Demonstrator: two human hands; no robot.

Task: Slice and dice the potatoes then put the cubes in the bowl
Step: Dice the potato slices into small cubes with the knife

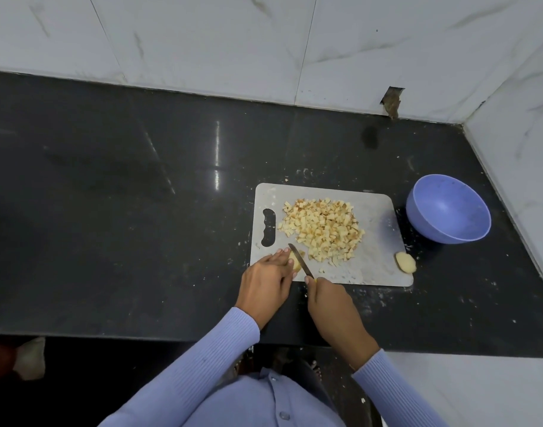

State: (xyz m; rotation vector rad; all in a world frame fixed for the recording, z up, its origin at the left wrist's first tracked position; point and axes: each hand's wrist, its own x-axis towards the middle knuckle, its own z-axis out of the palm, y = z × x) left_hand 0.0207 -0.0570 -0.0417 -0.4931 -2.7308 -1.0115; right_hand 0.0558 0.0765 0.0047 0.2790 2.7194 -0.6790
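Head view: left hand [268,280], fingers [281,254] curled, pins a peeled pale potato piece [295,262] on the grey plastic cutting board [378,260]. Right hand [332,306] grips a thin steel knife [300,260], blade against the piece. Heap of potato cubes [322,231] mid-board. Blue plastic bowl [448,208] on the black counter [140,226], right of the board; another peeled potato chunk [405,262] lies at the board's right edge.

Two hands are at work low in the middle of the frame: the left hand [268,277] and the right hand [332,303]. There is one knife [300,261], one grey cutting board [378,241], and one blue bowl [448,209] at the right. Two pieces of peeled potato are uncut: one under the left hand [296,262], one just off the board's lower right corner [405,262]. One heap of potato cubes [322,229] sits on the board, too many to count.
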